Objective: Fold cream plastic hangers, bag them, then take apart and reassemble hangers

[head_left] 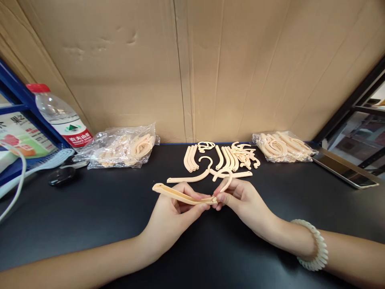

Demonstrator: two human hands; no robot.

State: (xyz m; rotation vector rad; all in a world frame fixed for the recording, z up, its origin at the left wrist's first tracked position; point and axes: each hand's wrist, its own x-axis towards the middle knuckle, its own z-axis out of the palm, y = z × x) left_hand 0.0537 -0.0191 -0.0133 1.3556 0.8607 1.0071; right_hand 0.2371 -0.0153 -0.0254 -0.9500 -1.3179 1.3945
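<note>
My left hand [177,208] grips a peach plastic hanger arm [176,194], its free end pointing left. Between the fingers of my right hand [237,194] is a curved hanger hook [229,180] of the same colour. The base of the hook meets the inner end of the arm, and fingertips partly cover that joint. Just beyond my hands lies a hanger [192,177] with a hook and two spread arms. Behind it are rows of loose hanger arms [190,158], a few hooks [206,146] and a pile of small pieces [245,154].
Clear bags of hanger parts lie at back left [126,146] and back right [284,147]. A water bottle [60,116], a white cable [21,176] and a black oval object [62,176] are at left. A phone-like slab [344,168] lies at right. Cardboard [135,60] walls the back.
</note>
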